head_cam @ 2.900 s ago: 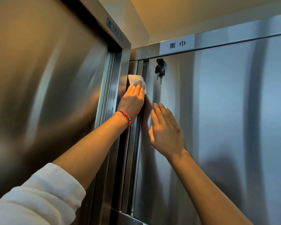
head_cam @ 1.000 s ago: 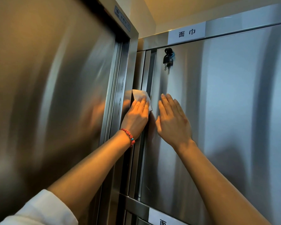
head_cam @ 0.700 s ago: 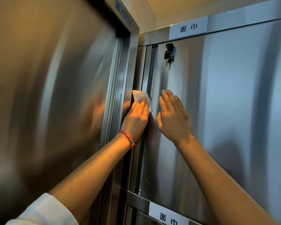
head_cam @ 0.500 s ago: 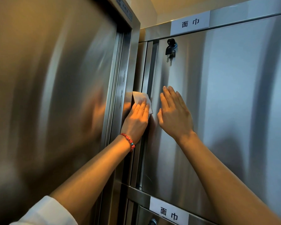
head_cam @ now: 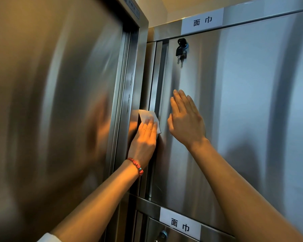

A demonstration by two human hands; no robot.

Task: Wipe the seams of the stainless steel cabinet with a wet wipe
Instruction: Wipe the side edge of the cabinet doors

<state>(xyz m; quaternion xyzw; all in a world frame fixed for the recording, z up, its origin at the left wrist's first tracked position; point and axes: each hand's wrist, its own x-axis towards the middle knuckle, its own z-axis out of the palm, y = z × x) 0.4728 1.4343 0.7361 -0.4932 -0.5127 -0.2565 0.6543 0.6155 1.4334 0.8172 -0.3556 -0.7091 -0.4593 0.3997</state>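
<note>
The left hand [head_cam: 144, 137] has slid down the seam since a few seconds ago, when it was up near the level of the key; now it sits about midway down the upper door, and the view has tipped so the lower label shows too. The right hand [head_cam: 185, 119] has stayed flat on the door panel [head_cam: 243, 110], beside the other hand and a little higher.

The wet wipe [head_cam: 150, 117] is pinned under the left hand's fingers [head_cam: 149, 126], which lie straight and close together, pressing it against the vertical seam [head_cam: 157, 81] at the door's left edge. A white corner of the wipe pokes out above the fingertips. The right hand's fingers are also straight, spread slightly, holding nothing, just bracing the steel.

What matters for the stroke to come is that the seam runs straight up and down, right under the left fingers, with its long axis carrying on below the wrist to the horizontal rail [head_cam: 143, 203]. The stretch beneath the hand looks like the part left to cover, so I'd guess the wipe goes on downward. The left hand is the one on the seam; the right is just beside it

A key [head_cam: 180, 49] hangs in the lock above, and a white label [head_cam: 202, 20] sits on the top rail
</note>
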